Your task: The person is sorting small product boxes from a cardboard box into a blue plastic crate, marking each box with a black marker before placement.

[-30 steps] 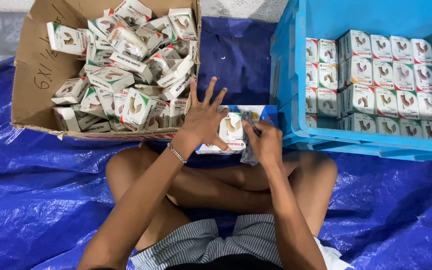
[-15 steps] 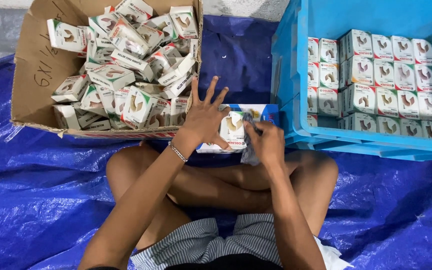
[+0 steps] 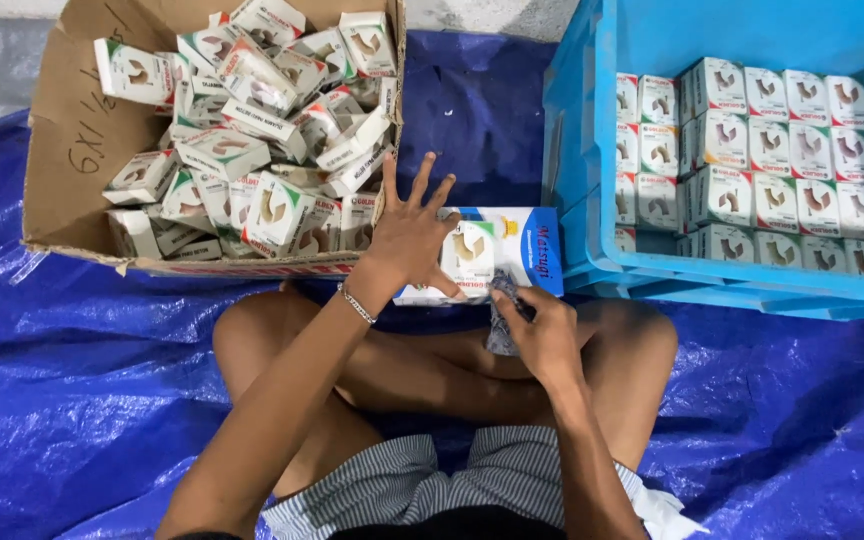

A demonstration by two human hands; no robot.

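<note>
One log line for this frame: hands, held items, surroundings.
left hand: flat on small box | right hand: holding cloth | cardboard box: loose boxes | blue crate: stacked boxes

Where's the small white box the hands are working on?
Centre of the head view: the white box lies under the left hand, between carton and blue crate.

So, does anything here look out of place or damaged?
The cardboard box has a torn, frayed front edge, and its small boxes lie jumbled, unlike the neat rows in the blue crate. Nothing is spilled.
</note>
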